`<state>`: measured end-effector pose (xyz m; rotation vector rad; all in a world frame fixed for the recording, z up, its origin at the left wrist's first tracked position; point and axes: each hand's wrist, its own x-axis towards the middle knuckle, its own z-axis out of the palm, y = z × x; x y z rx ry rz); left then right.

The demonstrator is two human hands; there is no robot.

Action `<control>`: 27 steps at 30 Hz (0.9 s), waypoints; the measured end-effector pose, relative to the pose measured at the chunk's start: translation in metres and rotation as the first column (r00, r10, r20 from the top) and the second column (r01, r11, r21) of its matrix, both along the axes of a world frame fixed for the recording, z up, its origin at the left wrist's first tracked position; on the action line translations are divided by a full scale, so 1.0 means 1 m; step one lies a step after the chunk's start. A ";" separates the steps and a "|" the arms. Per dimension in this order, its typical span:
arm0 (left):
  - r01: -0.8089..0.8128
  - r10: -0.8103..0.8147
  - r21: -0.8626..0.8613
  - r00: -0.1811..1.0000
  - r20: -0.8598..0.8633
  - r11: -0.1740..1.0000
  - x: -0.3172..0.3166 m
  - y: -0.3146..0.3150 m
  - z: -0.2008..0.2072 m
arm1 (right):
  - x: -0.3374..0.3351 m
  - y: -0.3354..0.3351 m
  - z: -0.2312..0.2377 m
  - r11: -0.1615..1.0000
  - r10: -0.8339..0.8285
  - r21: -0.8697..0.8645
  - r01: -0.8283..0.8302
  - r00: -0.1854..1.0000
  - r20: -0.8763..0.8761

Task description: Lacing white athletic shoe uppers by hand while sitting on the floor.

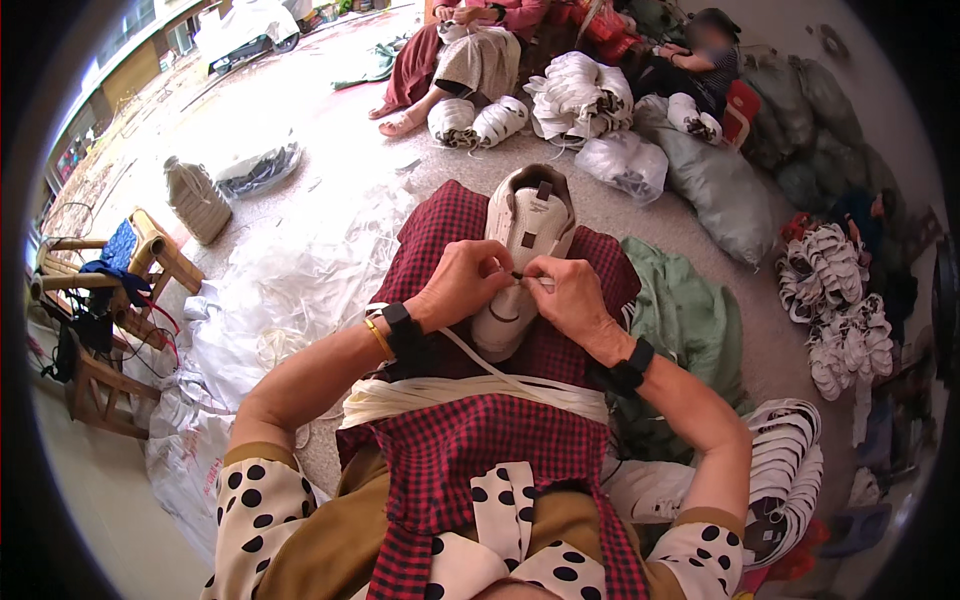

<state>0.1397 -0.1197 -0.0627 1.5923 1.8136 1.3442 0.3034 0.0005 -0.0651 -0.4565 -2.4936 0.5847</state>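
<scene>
A cream sneaker (497, 331) lies on the red-and-black checked cloth (425, 232) over my lap, its toe toward me and its tongue facing up. My left hand (462, 284) is closed in a pinch at the lacing area, on the left of the shoe. Opposite it, my right hand (573, 303) also pinches, and the fingertips of both nearly meet over a shoelace with a small dark bit between them. The fingers partly hide the lace. A bundle of long cream laces (470, 401) rests across my lap below the toe, with one strand running up toward the shoe.
White plastic sheeting (270, 280) spreads at left beside a bamboo chair (150, 255). Green cloth (685, 310) lies at right. Stacked white shoes (785, 480) stand near my right elbow, more shoes (845, 300) beyond. Two people sit ahead near shoe bundles (578, 95) and sacks (715, 185).
</scene>
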 end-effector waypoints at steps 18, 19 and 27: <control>-0.865 0.702 0.212 0.203 -0.683 0.455 -0.532 -0.375 0.058 | 0.050 0.017 0.013 0.990 -0.017 -0.134 0.032 0.994 0.108; -0.863 0.723 0.208 0.230 -0.652 0.461 -0.536 -0.374 0.061 | 0.050 0.016 0.012 0.992 -0.002 -0.128 0.013 0.997 0.083; -0.250 0.284 0.138 0.878 -0.385 0.958 -0.250 -0.112 0.013 | 0.060 0.010 0.010 0.995 0.038 0.093 -0.043 0.998 0.053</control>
